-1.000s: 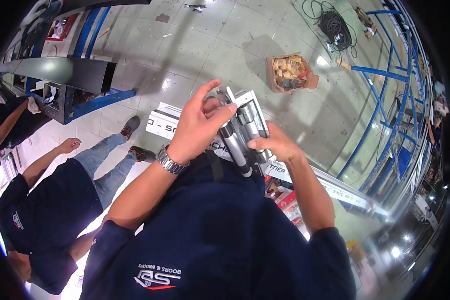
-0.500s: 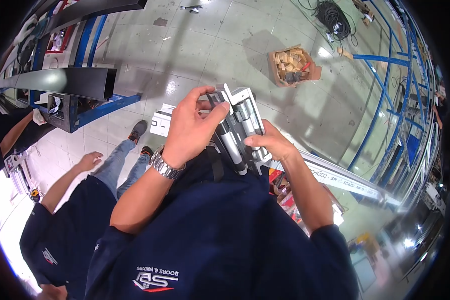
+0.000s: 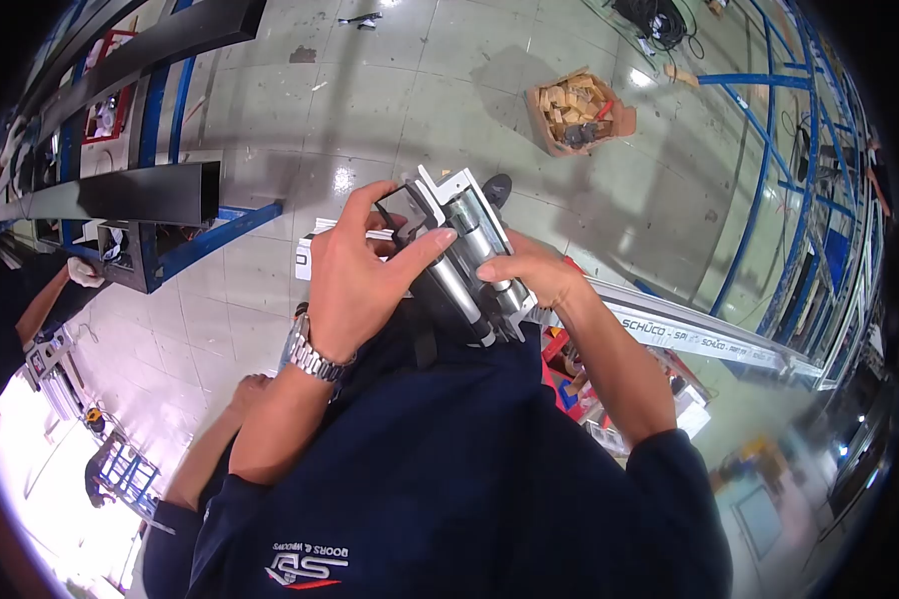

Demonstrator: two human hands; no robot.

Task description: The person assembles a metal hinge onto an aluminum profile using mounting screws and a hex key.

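Observation:
My left hand (image 3: 355,270), with a metal watch (image 3: 313,351) on its wrist, grips a black-and-silver door hinge (image 3: 456,292) between thumb and fingers. A silver hinge (image 3: 477,238) with a round barrel lies alongside it, and my right hand (image 3: 539,275) holds this one with the thumb pressed on the barrel. Both hinges are side by side in front of my waist, tilted, their white-edged plates at the far end. My left fingers curl around the outer black part. The fingers of my right hand are mostly hidden behind the silver hinge.
Ahead on the floor stands a cardboard box (image 3: 622,123) of wood pieces. A long profile marked SCHÜCO (image 3: 689,334) runs at right, near blue racks (image 3: 754,80). Dark profiles (image 3: 120,195) rest at left by a co-worker's gloved hand (image 3: 83,272). Another person's arm (image 3: 210,439) is close beside me.
Both hands and the hinges have shifted slightly left, with the hinges spread a little more. The person at my left has moved back, closer behind my arm.

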